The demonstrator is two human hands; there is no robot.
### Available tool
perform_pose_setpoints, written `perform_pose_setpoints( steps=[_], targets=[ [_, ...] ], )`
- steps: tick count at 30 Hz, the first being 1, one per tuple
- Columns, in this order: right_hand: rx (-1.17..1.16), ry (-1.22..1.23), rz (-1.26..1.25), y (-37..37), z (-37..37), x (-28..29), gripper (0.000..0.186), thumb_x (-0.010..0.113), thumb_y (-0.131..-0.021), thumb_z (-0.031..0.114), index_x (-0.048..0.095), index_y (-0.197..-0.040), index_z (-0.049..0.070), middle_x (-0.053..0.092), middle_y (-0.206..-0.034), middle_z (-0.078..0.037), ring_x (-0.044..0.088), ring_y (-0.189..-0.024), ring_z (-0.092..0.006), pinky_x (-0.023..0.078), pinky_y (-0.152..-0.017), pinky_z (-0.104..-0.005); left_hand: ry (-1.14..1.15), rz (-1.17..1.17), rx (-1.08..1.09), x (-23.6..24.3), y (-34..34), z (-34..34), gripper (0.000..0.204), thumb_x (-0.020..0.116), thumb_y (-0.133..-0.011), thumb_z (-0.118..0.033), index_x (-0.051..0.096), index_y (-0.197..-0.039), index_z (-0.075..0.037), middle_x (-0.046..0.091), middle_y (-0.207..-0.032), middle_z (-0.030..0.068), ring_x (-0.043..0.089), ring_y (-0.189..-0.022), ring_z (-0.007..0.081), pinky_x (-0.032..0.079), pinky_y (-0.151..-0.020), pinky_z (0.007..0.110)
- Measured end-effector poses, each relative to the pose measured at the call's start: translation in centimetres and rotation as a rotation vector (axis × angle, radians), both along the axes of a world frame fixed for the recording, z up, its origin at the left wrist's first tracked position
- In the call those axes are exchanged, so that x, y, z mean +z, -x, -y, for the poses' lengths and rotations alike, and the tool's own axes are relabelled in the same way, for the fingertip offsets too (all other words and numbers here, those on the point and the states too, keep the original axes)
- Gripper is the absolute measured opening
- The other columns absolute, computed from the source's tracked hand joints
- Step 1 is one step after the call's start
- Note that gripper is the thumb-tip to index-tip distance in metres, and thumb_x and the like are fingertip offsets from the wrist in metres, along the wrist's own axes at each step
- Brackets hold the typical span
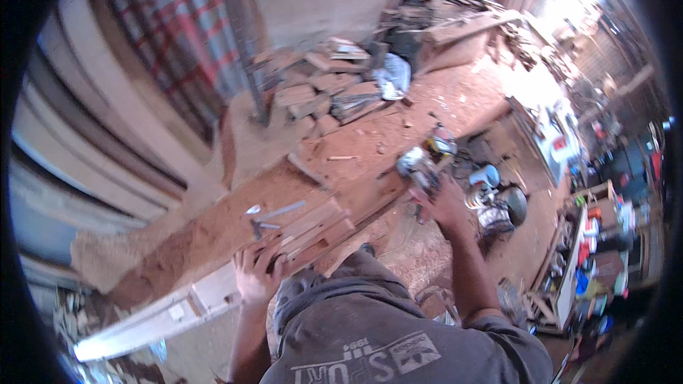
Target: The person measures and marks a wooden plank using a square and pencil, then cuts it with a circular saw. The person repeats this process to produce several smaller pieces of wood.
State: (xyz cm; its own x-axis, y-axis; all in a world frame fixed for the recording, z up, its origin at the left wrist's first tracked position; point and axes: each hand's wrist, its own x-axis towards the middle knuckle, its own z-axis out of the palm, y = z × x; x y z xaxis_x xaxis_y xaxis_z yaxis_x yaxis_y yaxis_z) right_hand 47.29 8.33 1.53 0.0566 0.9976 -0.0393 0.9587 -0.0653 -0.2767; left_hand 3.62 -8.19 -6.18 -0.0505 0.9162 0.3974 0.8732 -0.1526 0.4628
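The sawdust-covered bench (pixel 455 99) runs slantwise before me, from the lower left to the upper right. Tall boards (pixel 114 92) lean side by side at my left, and cut wood pieces (pixel 331 89) are heaped on its far side. The long pale timber (pixel 171 318) lies along the near edge, its cut recesses facing up, with one end under my left hand.

My right arm reaches forward, elbow bent a little; the right hand (pixel 447 205) is at a blurred power tool (pixel 427 163), fingers curled toward it, though I cannot tell if they close around it. My left forearm rises steeply to the left hand (pixel 257 274), laid over the timber, thumb apart from the bent, half-open fingers; whether it grips or only rests, I cannot tell.

A light-blue container (pixel 486 176) stands right of the tool. Smaller are a grey flat bar (pixel 286 208), just beyond the timber, and a thin stick (pixel 343 158) on the sawdust.
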Motion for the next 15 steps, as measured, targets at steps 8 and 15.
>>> perform_pose_setpoints(
  steps=[8, 15],
  targets=[
    [0.026, 0.2, -0.132, -2.6, -1.1, -1.6, 0.063, 0.089, -0.081, 0.037, 0.07, -0.124, -0.004, 0.075, -0.116, -0.027, 0.071, -0.113, -0.0448, 0.054, -0.099, -0.0502, -0.029, 0.028, -0.01, 0.8, 0.1, -0.4, 0.028, 0.088, -0.082, -0.03, 0.082, -0.106, -0.019, 0.072, -0.115, 0.0015, 0.067, -0.109, 0.0263, 0.052, -0.095, 0.044],
    [0.755, 0.275, 0.237, 14.7, -10.6, 3.1, 0.057, 0.083, -0.085, 0.033, 0.07, -0.13, 0.001, 0.075, -0.117, -0.025, 0.069, -0.116, -0.0441, 0.055, -0.1, -0.0516, 0.053, 0.075, 0.031, 1.1, 0.6, 0.1, 0.026, 0.085, -0.085, -0.034, 0.081, -0.106, -0.019, 0.07, -0.117, 0.0018, 0.065, -0.114, 0.0261, 0.052, -0.098, 0.045]
  ],
)
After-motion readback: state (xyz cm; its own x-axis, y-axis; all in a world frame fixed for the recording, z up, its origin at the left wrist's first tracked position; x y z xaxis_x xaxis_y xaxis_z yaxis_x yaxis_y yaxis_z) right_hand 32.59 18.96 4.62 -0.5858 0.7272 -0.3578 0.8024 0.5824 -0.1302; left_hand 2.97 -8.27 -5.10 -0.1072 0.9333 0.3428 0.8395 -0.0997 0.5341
